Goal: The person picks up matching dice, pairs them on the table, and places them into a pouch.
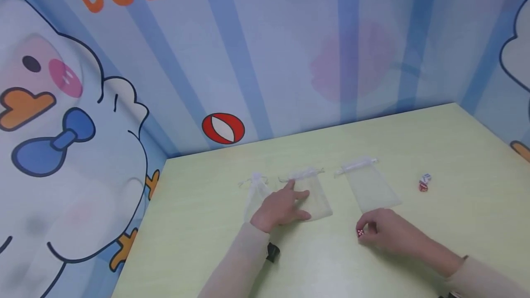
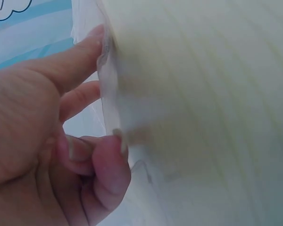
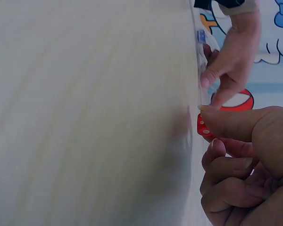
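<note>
My right hand pinches a red die with white dots between thumb and index finger, low over the table in front of the right sheer drawstring pouch. In the right wrist view the red die shows at the thumb tip, with the other fingers curled behind. My left hand lies with spread fingers on the middle sheer pouch, one fingertip near its drawstring end. The left wrist view has these fingertips touching the thin fabric. A third pouch is partly hidden by my left hand.
A red die and a whitish piece lie together on the right of the pale table. Printed walls stand behind and at the sides. A small blue thing shows beyond the left hand.
</note>
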A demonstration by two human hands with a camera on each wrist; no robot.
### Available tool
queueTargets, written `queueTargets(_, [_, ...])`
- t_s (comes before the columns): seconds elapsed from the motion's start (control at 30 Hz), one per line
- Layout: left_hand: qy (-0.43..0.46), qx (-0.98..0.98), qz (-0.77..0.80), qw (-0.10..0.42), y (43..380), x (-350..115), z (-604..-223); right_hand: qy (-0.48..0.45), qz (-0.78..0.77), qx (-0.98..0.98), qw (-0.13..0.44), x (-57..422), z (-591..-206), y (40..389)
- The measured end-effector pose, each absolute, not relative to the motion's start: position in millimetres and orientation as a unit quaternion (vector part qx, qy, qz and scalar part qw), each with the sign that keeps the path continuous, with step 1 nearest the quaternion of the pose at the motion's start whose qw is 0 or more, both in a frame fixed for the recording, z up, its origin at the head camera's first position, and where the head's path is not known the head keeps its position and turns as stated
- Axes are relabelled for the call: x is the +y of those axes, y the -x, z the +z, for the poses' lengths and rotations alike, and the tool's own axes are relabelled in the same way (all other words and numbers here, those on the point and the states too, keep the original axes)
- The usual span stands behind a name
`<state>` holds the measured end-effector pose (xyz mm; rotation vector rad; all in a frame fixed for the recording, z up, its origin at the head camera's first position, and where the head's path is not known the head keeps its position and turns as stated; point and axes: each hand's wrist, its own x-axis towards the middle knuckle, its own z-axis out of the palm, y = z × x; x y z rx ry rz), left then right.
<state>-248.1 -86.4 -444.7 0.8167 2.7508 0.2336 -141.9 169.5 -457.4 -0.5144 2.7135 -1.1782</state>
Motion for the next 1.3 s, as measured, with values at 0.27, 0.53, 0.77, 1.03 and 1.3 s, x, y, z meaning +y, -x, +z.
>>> queueTargets(0.27, [-0.283,0.947,0.073,0.130,246.0,-81.4,-441.3,0.186,-0.377,0.905,0.067,155.2,-460.2,139.9])
queueTargets(0.53, [-0.276,0.950,0.071,0.131,246.1,-82.6,-444.1,0.181,-0.380,0.904,0.079,151.6,-458.2,139.7])
queueTargets(0.77, [-0.276,0.950,0.068,0.133,246.5,-83.0,-444.7,0.165,-0.366,0.912,0.084,151.4,-459.2,140.0])
queueTargets(1.03, [-0.273,0.949,0.079,0.134,245.6,-81.2,-441.3,0.106,-0.367,0.921,0.068,170.4,-440.6,143.7])
queueTargets(1.3, [-0.271,0.950,0.073,0.135,248.5,-84.2,-446.7,0.052,-0.348,0.936,0.012,205.5,-436.5,152.8])
